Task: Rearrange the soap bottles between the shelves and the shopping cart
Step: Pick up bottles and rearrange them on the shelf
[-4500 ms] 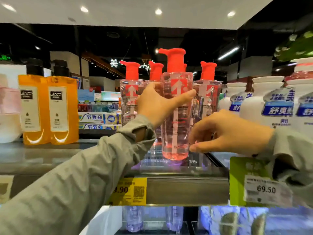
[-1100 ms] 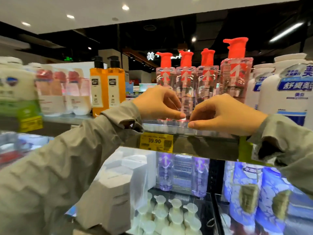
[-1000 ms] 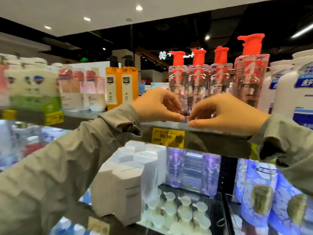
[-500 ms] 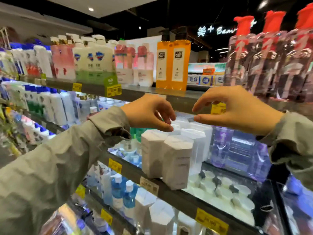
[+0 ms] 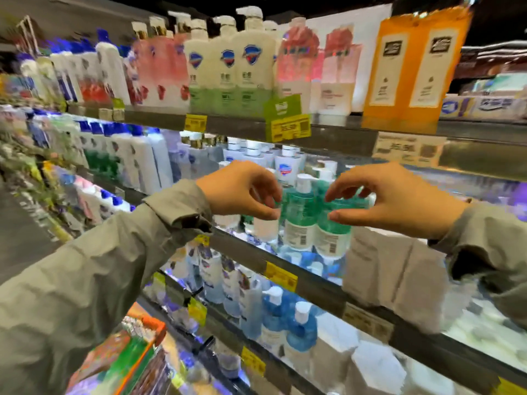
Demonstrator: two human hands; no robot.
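My left hand (image 5: 242,192) and my right hand (image 5: 393,199) hang side by side in front of the second shelf, fingers loosely curled, holding nothing. Between and just behind them stand two green soap bottles (image 5: 302,220) with white caps. White pump bottles with blue shield logos (image 5: 228,64) and two orange bottles (image 5: 410,67) line the top shelf. Blue bottles (image 5: 288,323) stand one shelf lower. The picture is blurred by motion. No shopping cart shows.
Shelf edges with yellow price tags (image 5: 281,276) run diagonally across the view. Pale boxed items (image 5: 393,277) stand to the right of the green bottles. A colourful pack (image 5: 125,354) sits at bottom left. The aisle floor lies to the left.
Both hands let go of the pink red-pump bottle on the top shelf and drew back. My view swung left and down; the pink bottles have left the frame.
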